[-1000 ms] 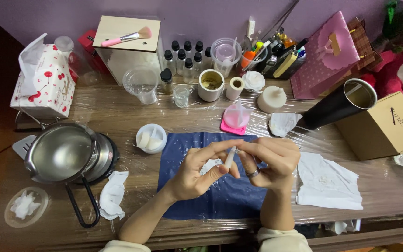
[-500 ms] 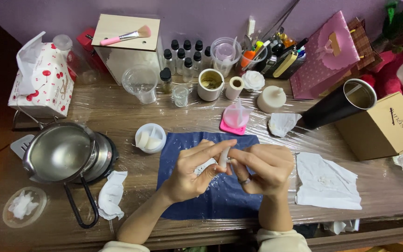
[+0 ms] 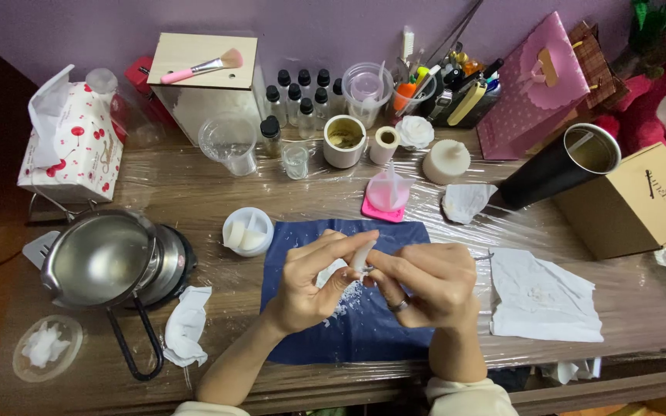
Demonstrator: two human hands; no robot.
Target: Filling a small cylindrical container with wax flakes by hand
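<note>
From the head view, both hands meet over the blue sheet (image 3: 348,308) that lies at the front middle of the table (image 3: 194,192). The left hand (image 3: 310,285) pinches a small white stick-like piece (image 3: 361,258) between thumb and forefinger, its other fingers curled beneath. The right hand (image 3: 425,285), a ring on one finger, has its fingertips pressed together against the lower end of the same piece, so the piece is held in the air between both hands, just above the sheet. White crumbs (image 3: 344,296) lie scattered on the sheet under the hands. Left of the sheet sit a small white dish (image 3: 248,229) with white lumps and, further left, a steel pot (image 3: 98,258) on a heater. Behind the sheet stands a pink mould (image 3: 385,196); right of the sheet lies a white tissue (image 3: 545,296). Judging from the crumbs and the grip, the step in hand looks like scraping or picking bits off the white piece over the sheet. The next move would seem to call for a steady left pinch while the right fingertips work along the piece, kept over the sheet so that what falls lands there; whether the right hand holds a small tool cannot be told.
</note>
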